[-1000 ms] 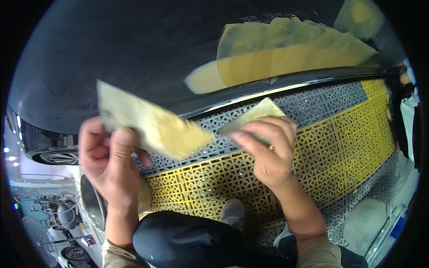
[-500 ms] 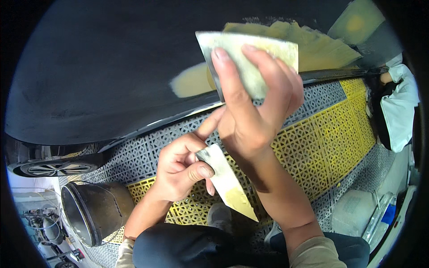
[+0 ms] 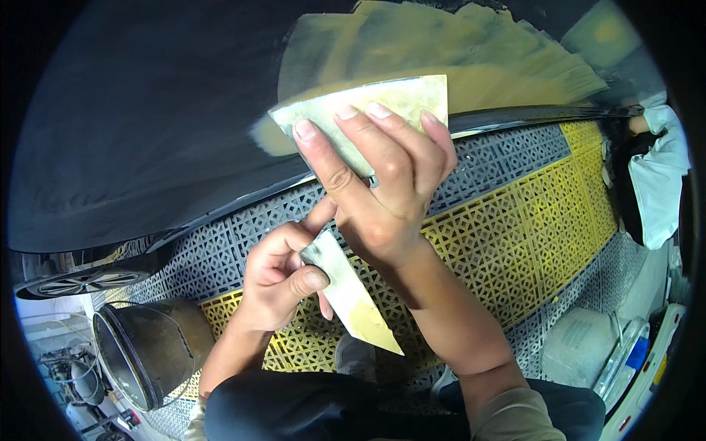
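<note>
My right hand (image 3: 382, 169) grips a wide, pale putty spreader (image 3: 368, 94), fingers splayed over its upper face and thumb hidden behind. The spreader lies over the lower edge of a dark car panel (image 3: 147, 117), at the bottom of a fan-shaped layer of yellowish putty (image 3: 441, 44); I cannot tell whether its edge touches. Lower and to the left, my left hand (image 3: 276, 283) pinches a narrow putty knife (image 3: 346, 283) between thumb and fingers. Yellow putty (image 3: 371, 323) coats the knife's lower end, which points down and right.
A dark bucket (image 3: 169, 353) stands at lower left, below a car wheel (image 3: 95, 283). Yellow and grey grid tiles (image 3: 529, 220) cover the floor. A clear plastic tub (image 3: 577, 345) sits at lower right. Another person in a light top (image 3: 658, 191) is at far right by the car.
My right hand and the spreader have moved left relative to the panel, and more of the putty layer shows above them. My left hand keeps its hold on the knife. The view has shifted slightly.
</note>
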Tool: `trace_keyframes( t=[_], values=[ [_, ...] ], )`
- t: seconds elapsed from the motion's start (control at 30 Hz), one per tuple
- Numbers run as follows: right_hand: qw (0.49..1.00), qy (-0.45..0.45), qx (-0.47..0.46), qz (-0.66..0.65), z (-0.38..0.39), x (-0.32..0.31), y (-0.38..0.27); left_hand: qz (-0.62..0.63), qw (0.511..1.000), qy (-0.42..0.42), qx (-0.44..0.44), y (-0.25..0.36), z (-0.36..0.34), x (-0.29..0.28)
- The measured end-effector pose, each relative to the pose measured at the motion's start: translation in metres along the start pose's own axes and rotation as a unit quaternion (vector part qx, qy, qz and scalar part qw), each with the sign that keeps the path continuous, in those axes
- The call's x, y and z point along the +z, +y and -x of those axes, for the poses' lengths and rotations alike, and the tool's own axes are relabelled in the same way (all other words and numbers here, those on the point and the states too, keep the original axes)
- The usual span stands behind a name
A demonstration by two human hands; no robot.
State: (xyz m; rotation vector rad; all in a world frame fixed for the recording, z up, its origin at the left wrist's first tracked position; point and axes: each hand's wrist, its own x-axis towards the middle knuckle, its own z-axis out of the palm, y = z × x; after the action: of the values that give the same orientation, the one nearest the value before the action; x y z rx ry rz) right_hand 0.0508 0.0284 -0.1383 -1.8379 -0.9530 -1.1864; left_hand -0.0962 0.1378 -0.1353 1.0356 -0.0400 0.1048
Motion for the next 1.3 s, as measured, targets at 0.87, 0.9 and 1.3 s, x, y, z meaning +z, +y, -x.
trace_keyframes(
  t=[0.87,0.9,1.3],
  values=[
    [0.999,0.029,-0.001,-0.03,-0.008,-0.019,-0.02,0.045,0.999,-0.011,-0.007,0.001,0.026,-0.003],
    [0.999,0.037,0.004,-0.028,-0.014,-0.016,-0.02,0.038,0.999,-0.017,0.0,0.009,0.022,-0.004],
    [1.0,-0.015,0.022,-0.009,0.001,0.006,-0.022,0.052,0.998,0.03,-0.008,0.004,0.015,-0.015]
  ],
)
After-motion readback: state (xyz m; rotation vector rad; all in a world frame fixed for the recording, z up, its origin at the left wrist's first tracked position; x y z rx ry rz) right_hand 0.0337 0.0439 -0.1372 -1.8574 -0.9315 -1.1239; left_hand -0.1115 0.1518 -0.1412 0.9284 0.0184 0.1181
